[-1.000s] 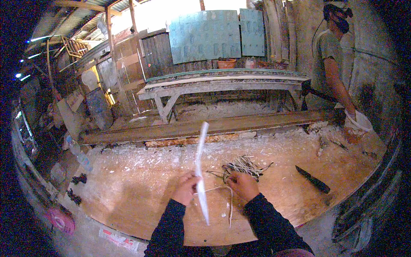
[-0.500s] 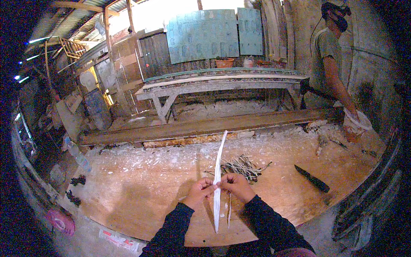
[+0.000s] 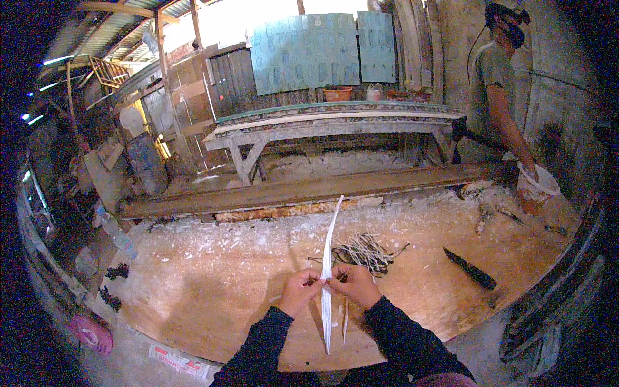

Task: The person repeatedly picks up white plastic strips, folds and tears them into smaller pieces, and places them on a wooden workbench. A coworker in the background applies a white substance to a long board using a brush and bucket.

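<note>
A long, thin white bundle of strips (image 3: 327, 314) with pointed ends stands lengthwise in front of me, above the wooden tabletop. My left hand (image 3: 300, 290) pinches its middle from the left. From the right, my right hand (image 3: 354, 285) pinches at the same spot, fingertips nearly meeting the left ones. Just beyond the right hand lies a loose heap of thin pale and dark strands (image 3: 367, 252). One narrow brownish strip (image 3: 345, 322) rests on the table right of the bundle's lower part. What lies between the fingertips is partly covered by the fingers.
A black knife (image 3: 470, 268) lies at the right of the tabletop (image 3: 213, 309). White scraps litter its far side. Dark clumps (image 3: 117, 271) and a clear bottle (image 3: 116, 233) are at the left edge. At far right, another person (image 3: 503, 90) reaches into a white bucket (image 3: 540, 180).
Both hands stay at the bundle's middle with only a slight shift of the fingers. The bundle's lower end has moved slightly toward me.
</note>
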Demonstrator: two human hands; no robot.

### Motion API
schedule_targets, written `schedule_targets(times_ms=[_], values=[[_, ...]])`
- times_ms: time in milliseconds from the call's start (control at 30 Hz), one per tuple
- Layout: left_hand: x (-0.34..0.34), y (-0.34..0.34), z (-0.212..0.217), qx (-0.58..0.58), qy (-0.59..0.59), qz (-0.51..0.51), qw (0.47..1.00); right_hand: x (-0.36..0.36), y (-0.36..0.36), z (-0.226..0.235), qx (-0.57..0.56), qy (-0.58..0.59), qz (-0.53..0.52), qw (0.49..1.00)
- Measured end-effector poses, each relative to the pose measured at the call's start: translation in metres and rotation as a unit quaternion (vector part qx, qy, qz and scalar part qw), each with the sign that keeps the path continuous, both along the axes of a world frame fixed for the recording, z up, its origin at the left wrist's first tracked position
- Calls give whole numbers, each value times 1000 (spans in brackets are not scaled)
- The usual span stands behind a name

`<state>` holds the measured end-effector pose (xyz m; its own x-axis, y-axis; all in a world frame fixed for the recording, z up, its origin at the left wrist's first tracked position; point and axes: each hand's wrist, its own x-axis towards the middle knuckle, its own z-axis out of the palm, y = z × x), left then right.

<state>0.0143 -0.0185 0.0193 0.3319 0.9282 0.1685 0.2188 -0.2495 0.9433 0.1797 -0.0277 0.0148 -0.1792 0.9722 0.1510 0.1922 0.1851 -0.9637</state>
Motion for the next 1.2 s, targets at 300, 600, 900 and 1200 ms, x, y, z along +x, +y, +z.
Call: schedule_targets(times_ms=[300, 600, 900, 1200], values=[[3, -1, -4, -44, -6, -26, 999, 0, 0, -2, 35, -98, -17, 994], [-19, 25, -24, -155, -379, -68, 910, 4, -2, 3, 91, -167, -80, 978], [-81, 30, 15, -126, -637, 155, 744, 20, 24, -11, 4, 63, -95, 993], [-116, 48, -2, -64, -623, 247, 739, 27, 18, 8, -56, 334, -168, 926]])
